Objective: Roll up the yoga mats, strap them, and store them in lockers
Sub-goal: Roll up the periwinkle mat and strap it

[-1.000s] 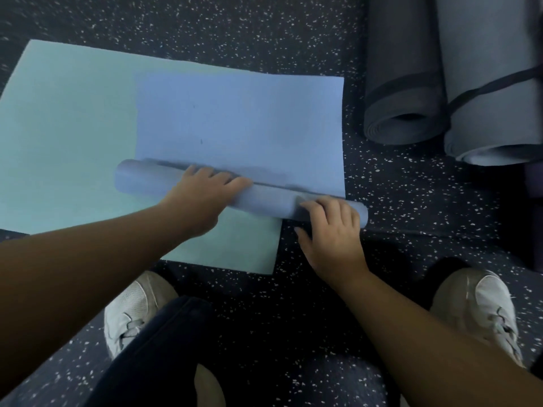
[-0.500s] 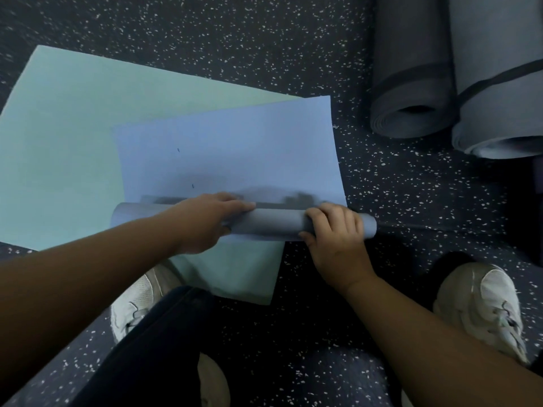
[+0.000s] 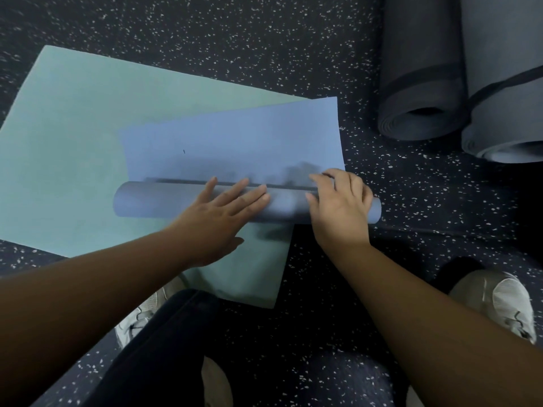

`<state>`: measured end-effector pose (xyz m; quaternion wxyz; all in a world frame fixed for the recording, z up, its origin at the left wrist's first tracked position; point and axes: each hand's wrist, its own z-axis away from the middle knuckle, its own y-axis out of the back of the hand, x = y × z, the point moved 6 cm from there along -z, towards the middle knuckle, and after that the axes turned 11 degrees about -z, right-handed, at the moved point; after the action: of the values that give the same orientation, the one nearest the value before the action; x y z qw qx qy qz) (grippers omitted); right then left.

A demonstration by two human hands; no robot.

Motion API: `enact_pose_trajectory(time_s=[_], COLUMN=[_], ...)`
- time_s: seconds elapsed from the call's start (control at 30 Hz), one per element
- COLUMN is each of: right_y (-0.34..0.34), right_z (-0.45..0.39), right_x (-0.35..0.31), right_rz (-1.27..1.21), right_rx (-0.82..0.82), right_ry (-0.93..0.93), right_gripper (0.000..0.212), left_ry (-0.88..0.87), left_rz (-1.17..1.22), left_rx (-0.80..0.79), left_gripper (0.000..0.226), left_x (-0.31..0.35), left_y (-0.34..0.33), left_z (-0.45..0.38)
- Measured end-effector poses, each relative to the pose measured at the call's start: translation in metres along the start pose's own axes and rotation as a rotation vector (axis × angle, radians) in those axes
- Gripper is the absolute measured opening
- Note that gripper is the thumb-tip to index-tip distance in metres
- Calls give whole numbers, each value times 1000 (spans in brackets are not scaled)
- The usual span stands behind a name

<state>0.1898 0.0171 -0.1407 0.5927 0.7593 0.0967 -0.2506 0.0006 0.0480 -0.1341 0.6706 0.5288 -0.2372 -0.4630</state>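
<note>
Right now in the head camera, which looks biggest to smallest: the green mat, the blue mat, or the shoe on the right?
1. green mat
2. blue mat, partly rolled
3. right shoe

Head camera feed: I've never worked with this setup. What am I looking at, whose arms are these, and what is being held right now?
There is no machine here. A person wears one wide-angle camera on the head, and it looks forward and down, so the two bare arms reaching in from the bottom are that person's own.

On the speckled floor lies a flat green mat, with a blue mat on top of it. The near end of the blue mat is rolled into a tube.

The left hand lies on the roll with straight fingers, pressing it. The right hand curls over the roll near its right end.

At the upper right lie two grey mats, already rolled, each with a dark strap around it. The white shoes at the bottom are the person's.
</note>
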Motion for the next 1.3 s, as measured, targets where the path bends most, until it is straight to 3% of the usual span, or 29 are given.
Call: enact_pose_trajectory(time_s=[0.07, 0.17, 0.37, 0.43, 0.5, 0.6, 0.73, 0.93, 1.17, 1.3], right_y=[4, 8, -6, -11, -13, -13, -15, -16, -8, -6], right_z=[5, 24, 45, 41, 31, 17, 20, 20, 8, 19], right_x=[-6, -9, 3, 2, 0, -2, 1, -1, -3, 5], right_rz=[-32, -21, 129, 164, 192, 212, 268, 259, 100, 120], right_rx=[12, 23, -182, -229, -249, -344, -371, -342, -400, -274], right_ry=[58, 129, 99, 76, 37, -12, -49, -36, -59, -19], right_gripper=[40, 41, 74, 85, 94, 95, 97, 96, 85, 88], left_ry=[31, 92, 87, 117, 133, 127, 128, 126, 129, 105], left_rz=[3, -6, -104, -122, -110, -124, -88, -79, -122, -214], left_rx=[-72, -235, -227, -166, -1, 191, 210, 67, -174, -227], left_gripper=[105, 87, 69, 68, 69, 79, 95, 106, 94, 97], left_x=[-3, -13, -25, -31, -35, -30, -21, -21, -28, -34], left_y=[4, 3, 11, 12, 19, 19, 18, 11, 11, 11], left_z=[-7, -21, -38, -40, -36, -27, -23, -26, -37, -42])
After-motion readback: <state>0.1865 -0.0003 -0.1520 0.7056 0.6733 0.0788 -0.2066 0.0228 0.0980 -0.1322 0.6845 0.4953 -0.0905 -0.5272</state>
